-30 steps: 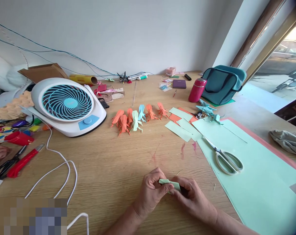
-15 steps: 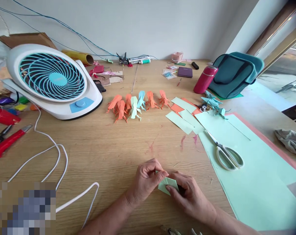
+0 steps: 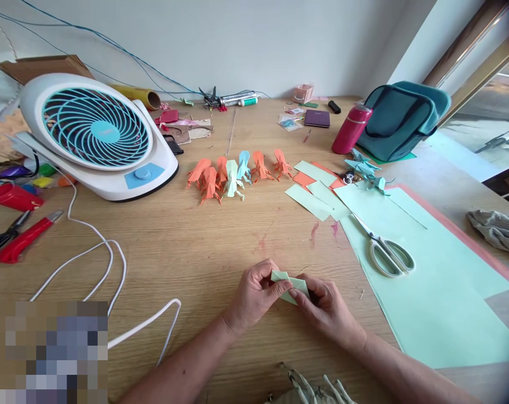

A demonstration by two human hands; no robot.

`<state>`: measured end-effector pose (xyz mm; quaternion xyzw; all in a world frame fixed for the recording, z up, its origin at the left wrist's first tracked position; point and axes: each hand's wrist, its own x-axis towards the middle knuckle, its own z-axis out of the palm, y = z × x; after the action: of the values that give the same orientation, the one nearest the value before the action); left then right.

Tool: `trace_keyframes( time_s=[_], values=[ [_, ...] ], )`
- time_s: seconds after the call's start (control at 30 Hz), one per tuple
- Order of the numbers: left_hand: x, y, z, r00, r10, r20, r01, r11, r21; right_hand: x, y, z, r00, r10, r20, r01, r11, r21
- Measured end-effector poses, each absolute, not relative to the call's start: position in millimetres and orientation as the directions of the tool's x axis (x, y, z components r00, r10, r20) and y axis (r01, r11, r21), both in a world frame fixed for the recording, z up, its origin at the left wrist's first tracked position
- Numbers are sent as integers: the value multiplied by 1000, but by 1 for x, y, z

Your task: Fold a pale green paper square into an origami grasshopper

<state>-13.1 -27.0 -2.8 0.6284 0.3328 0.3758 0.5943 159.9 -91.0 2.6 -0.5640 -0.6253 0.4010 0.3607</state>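
Observation:
A small piece of pale green folded paper [image 3: 297,284] is held between both hands, low over the table's near middle. My left hand [image 3: 256,293] is closed on its left side, the thumb pressing on the front. Closed on the right side is my right hand [image 3: 328,308], its thumb beside the left one. Fingers cover the paper's edges and back. Beyond the hands stands a cluster of folded paper figures, among them an orange one [image 3: 260,165], a pale green one [image 3: 232,179] and a blue one [image 3: 244,166].
Scissors [image 3: 389,252] lie on large pale green sheets [image 3: 439,303] at right, near cut paper strips [image 3: 308,202]. A fan [image 3: 98,134] with a white cord [image 3: 123,269] and a red-handled cutter [image 3: 27,241] occupy the left. A pink bottle [image 3: 352,129] and teal bag [image 3: 399,123] stand behind.
My left hand's fingers have shifted from a pinch at the paper's top to a grip on its left side. More folded paper shows above the thumbs. The camera view has tilted slightly.

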Motion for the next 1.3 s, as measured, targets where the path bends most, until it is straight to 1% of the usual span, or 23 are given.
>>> trace_keyframes(
  time_s=[0.1,0.2,0.33,0.6,0.7,0.87,1.03,1.17,1.23,1.3],
  values=[
    [-13,-26,-4,503,863,43,-27,-34,999,162,-92,4,-94,996,-5,416,35,-909],
    [-14,-25,-4,505,863,28,5,-36,999,162,-94,6,-82,997,-8,413,27,-910],
    [-14,-25,-3,519,853,49,13,-65,998,162,-96,6,-74,997,-6,407,25,-913],
    [-10,-27,2,529,846,67,-21,-65,998,162,-98,-1,-62,998,16,459,42,-887],
    [-6,-24,2,484,875,20,-11,-17,1000,161,-93,-3,-39,999,23,471,39,-881],
    [4,-18,8,470,875,-113,-30,144,989,162,-86,-3,-49,998,29,447,48,-893],
    [8,-12,14,432,888,-156,-60,201,978,166,-84,-1,-50,999,-6,425,16,-905],
    [7,-8,12,461,876,-139,-102,208,973,170,-78,2,-7,1000,4,441,7,-897],
    [7,-7,7,481,870,-105,-118,184,976,172,-72,6,24,1000,4,432,-7,-902],
    [8,-7,2,457,887,-67,-120,136,983,173,-66,11,35,999,18,435,1,-900]
  ],
)
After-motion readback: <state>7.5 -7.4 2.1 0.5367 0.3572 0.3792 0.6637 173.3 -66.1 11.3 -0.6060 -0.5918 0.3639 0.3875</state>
